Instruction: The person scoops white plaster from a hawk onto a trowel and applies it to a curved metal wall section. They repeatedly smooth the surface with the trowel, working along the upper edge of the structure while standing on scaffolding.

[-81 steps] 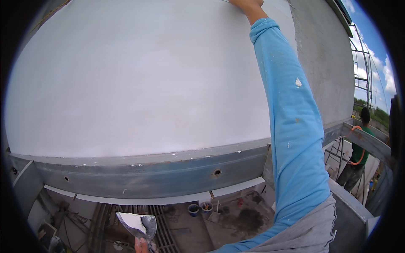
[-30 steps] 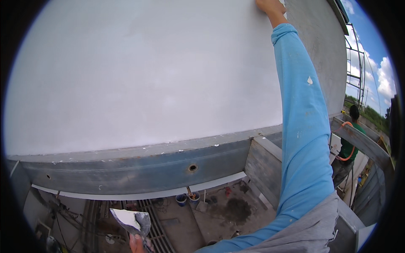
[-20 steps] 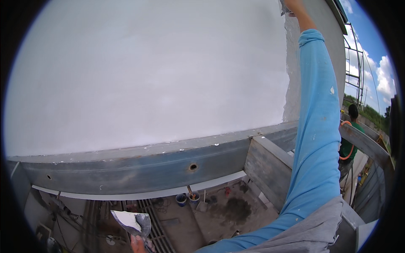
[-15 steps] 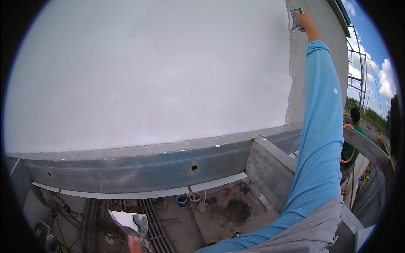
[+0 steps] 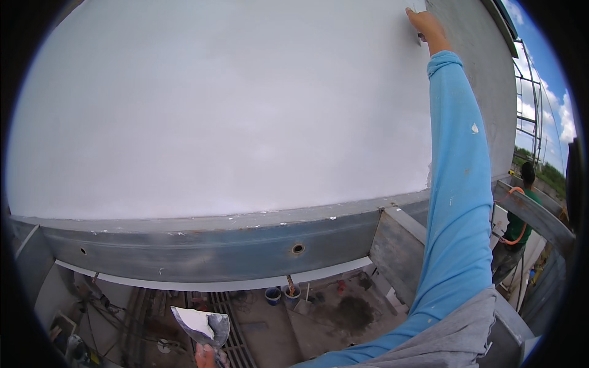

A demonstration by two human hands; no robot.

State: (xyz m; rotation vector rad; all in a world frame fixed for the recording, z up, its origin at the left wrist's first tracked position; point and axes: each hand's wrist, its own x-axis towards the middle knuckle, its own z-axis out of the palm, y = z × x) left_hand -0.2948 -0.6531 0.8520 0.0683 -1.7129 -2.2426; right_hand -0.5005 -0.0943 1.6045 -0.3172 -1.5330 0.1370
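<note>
1. Overhead, my right hand (image 5: pixel 423 23) is stretched to the 1 o'clock corner of the view, closed around a small metal spreading blade (image 5: pixel 419 37) whose edge rests against the white-coated wall (image 5: pixel 215 110); most of the tool is hidden behind the fingers.

2. Compared with half a second ago, that hand has slid leftward along the top of the wall, back from the seam where white coating meets the bare grey wall (image 5: pixel 478 80) and onto the white side. I read this as a return stroke smoothing the upper edge of the coat.

3. At 6 o'clock, my left hand (image 5: pixel 205 356) grips from below a flat hawk-like trowel plate (image 5: pixel 201 325) carrying a patch of white compound; only the fingertips show at the frame's edge. It has stayed almost where it was, so the supply has not been drawn on in this interval.

4. My hands are well apart, one at the top of the view and one at the bottom.

5. Between them runs a grey steel scaffold beam (image 5: pixel 215 245) with round holes. Far below it, at 6 o'clock, two small buckets (image 5: pixel 281 295) stand on the ground.

6. At 3 o'clock, a co-worker in a green shirt (image 5: pixel 521 211) stands beyond the light-blue sleeve (image 5: pixel 457 202).
</note>
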